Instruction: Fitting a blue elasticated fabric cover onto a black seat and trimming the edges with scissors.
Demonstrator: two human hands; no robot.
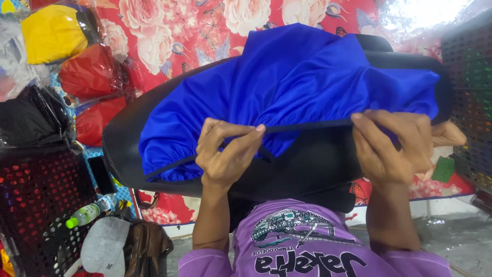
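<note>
left hand (pixel 225 151) grip pinches blue cover (pixel 287 87) hem | right hand (pixel 392 146) grip likewise, seemingly | over black seat (pixel 307 169)

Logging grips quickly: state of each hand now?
Left hand: closed, pinching the blue cover by its dark hem.
Right hand: closed on the same hem.

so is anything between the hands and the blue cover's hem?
Nothing visible. The left hand and the right hand both pinch the dark hem of the blue cover directly, with the cover draped over the black seat.
</note>
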